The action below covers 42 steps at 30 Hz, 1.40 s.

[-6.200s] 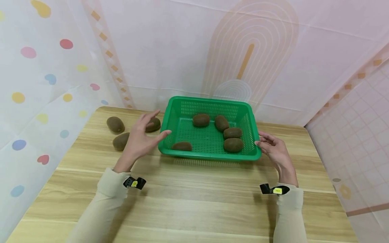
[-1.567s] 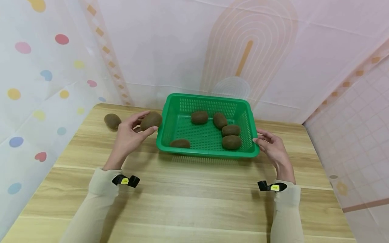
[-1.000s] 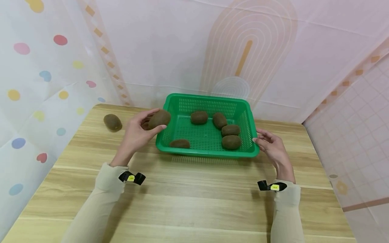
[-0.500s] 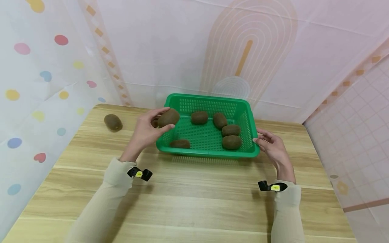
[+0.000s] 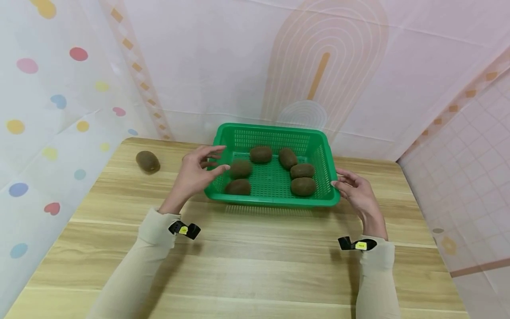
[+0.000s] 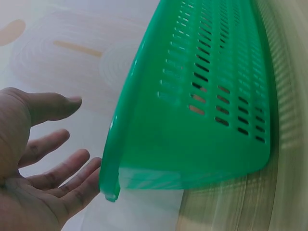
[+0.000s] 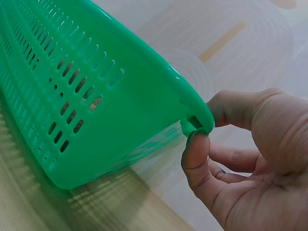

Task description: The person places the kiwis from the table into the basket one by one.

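My left hand (image 5: 196, 172) hovers at the left rim of a green plastic basket (image 5: 272, 202), fingers spread and holding nothing. Just beyond its fingertips, inside the basket, lies a slightly blurred brown kiwi (image 5: 241, 169). Another kiwi (image 5: 238, 187) sits by the front wall there, partly hidden by the rim. Several more kiwis, among them one at the back (image 5: 260, 154) and one at the front right (image 5: 303, 187), rest on the basket floor. On the basket's right end, my right hand (image 7: 250, 159) pinches the rim between thumb and fingers.
A single kiwi (image 5: 148, 162) lies on the wooden table (image 5: 247, 266) at the far left. Patterned cloth (image 5: 223, 57) hangs behind the table and along both sides, close behind the basket.
The left hand carried a kiwi rightward over the rim and let it go into the basket. The front-left kiwi shifted slightly. The right hand stayed on the rim.
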### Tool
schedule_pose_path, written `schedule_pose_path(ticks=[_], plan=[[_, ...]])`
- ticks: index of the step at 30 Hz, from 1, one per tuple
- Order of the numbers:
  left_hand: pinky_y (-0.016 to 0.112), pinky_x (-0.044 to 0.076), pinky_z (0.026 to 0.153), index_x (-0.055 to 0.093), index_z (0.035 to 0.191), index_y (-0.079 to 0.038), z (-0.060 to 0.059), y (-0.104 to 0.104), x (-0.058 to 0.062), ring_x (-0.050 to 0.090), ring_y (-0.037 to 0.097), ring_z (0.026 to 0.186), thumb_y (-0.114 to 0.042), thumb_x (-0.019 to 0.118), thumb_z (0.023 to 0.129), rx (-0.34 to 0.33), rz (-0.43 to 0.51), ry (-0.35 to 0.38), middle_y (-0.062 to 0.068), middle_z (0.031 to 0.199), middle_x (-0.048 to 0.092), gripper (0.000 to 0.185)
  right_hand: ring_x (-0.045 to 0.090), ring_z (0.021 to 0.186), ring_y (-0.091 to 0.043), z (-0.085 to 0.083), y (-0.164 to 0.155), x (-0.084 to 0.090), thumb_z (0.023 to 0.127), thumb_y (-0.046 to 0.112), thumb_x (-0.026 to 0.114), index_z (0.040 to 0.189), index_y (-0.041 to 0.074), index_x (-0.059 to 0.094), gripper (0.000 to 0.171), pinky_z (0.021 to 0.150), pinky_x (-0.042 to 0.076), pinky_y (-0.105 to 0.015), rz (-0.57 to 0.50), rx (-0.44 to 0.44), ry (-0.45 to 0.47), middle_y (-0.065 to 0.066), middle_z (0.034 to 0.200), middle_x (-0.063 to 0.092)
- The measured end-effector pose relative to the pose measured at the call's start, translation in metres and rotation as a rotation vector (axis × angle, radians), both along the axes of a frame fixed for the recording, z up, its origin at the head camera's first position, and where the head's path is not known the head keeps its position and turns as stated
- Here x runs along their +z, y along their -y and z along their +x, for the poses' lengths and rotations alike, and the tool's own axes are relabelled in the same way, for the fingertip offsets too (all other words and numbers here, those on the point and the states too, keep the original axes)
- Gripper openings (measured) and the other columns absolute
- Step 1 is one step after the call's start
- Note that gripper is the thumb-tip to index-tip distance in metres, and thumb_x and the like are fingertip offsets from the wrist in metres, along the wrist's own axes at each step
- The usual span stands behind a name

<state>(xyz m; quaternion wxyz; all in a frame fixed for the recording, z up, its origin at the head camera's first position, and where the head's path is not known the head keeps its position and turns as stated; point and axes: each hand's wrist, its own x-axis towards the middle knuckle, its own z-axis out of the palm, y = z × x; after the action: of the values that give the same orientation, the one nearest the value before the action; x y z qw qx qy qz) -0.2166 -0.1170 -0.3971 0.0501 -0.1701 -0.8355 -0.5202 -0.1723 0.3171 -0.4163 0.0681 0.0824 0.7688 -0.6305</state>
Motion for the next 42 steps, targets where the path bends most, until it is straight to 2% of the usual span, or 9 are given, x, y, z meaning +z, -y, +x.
schedule_pose_path(ticks=[7, 14, 18, 23, 26, 32, 35, 42], plan=[[0.057, 0.053, 0.102, 0.056, 0.147, -0.009, -0.002, 0.01, -0.002, 0.063, 0.04, 0.123, -0.019, 0.079, 0.092, 0.046, 0.003, -0.009, 0.023, 0.135, 0.062, 0.06, 0.063, 0.096, -0.002, 0.0, 0.0, 0.001, 0.101, 0.012, 0.064, 0.155, 0.003, 0.042, 0.059, 0.084, 0.057, -0.017, -0.01, 0.007, 0.0, 0.003, 0.111, 0.058], [0.06, 0.042, 0.113, 0.049, 0.153, -0.018, -0.006, 0.024, 0.0, 0.051, 0.033, 0.138, -0.036, 0.079, 0.091, 0.142, -0.072, -0.004, 0.016, 0.147, 0.055, 0.072, 0.063, 0.096, -0.002, 0.002, 0.0, 0.002, 0.101, 0.013, 0.064, 0.155, 0.003, 0.042, 0.059, 0.083, 0.057, -0.016, -0.012, 0.01, 0.0, 0.004, 0.11, 0.058], [0.057, 0.042, 0.115, 0.042, 0.157, -0.019, -0.011, 0.032, -0.002, 0.047, 0.036, 0.142, -0.042, 0.078, 0.091, 0.165, -0.067, 0.028, 0.016, 0.153, 0.048, 0.078, 0.063, 0.096, -0.002, 0.002, -0.001, 0.001, 0.101, 0.013, 0.065, 0.155, 0.003, 0.042, 0.059, 0.084, 0.057, -0.016, -0.004, 0.01, -0.001, 0.004, 0.11, 0.058], [0.056, 0.038, 0.119, 0.035, 0.161, -0.019, -0.018, 0.045, -0.011, 0.039, 0.038, 0.147, -0.043, 0.076, 0.092, 0.179, -0.086, 0.046, 0.016, 0.161, 0.039, 0.084, 0.063, 0.095, -0.001, 0.001, -0.001, 0.0, 0.101, 0.013, 0.065, 0.155, 0.003, 0.042, 0.059, 0.084, 0.057, -0.016, -0.004, 0.011, -0.006, 0.005, 0.109, 0.059], [0.058, 0.037, 0.119, 0.033, 0.162, -0.02, -0.02, 0.051, -0.016, 0.039, 0.042, 0.146, -0.043, 0.076, 0.092, 0.197, -0.123, 0.058, 0.018, 0.161, 0.038, 0.085, 0.064, 0.094, -0.001, 0.001, -0.001, 0.0, 0.101, 0.013, 0.065, 0.155, 0.003, 0.042, 0.06, 0.083, 0.057, -0.016, -0.011, 0.011, -0.007, 0.006, 0.108, 0.06], [0.059, 0.037, 0.117, 0.033, 0.161, -0.016, -0.028, 0.06, -0.027, 0.04, 0.044, 0.143, -0.039, 0.077, 0.092, 0.213, -0.175, 0.03, 0.021, 0.157, 0.039, 0.085, 0.063, 0.094, -0.001, 0.001, -0.001, 0.0, 0.101, 0.013, 0.065, 0.155, 0.003, 0.042, 0.059, 0.084, 0.057, -0.017, -0.002, 0.01, -0.003, 0.005, 0.109, 0.059], [0.059, 0.038, 0.116, 0.032, 0.162, -0.015, -0.033, 0.064, -0.033, 0.039, 0.043, 0.144, -0.042, 0.077, 0.092, 0.212, -0.205, 0.024, 0.021, 0.159, 0.037, 0.087, 0.063, 0.095, -0.001, 0.001, -0.001, 0.001, 0.101, 0.014, 0.065, 0.155, 0.004, 0.042, 0.059, 0.084, 0.057, -0.017, 0.005, 0.009, 0.002, 0.004, 0.11, 0.058], [0.069, 0.03, 0.116, 0.026, 0.164, -0.016, -0.043, 0.07, -0.049, 0.03, 0.049, 0.148, -0.048, 0.075, 0.091, 0.201, -0.289, 0.077, 0.023, 0.165, 0.027, 0.093, 0.063, 0.095, -0.002, 0.001, -0.001, 0.001, 0.101, 0.014, 0.064, 0.155, 0.004, 0.042, 0.059, 0.083, 0.057, -0.017, 0.009, 0.01, 0.0, 0.005, 0.11, 0.058]])
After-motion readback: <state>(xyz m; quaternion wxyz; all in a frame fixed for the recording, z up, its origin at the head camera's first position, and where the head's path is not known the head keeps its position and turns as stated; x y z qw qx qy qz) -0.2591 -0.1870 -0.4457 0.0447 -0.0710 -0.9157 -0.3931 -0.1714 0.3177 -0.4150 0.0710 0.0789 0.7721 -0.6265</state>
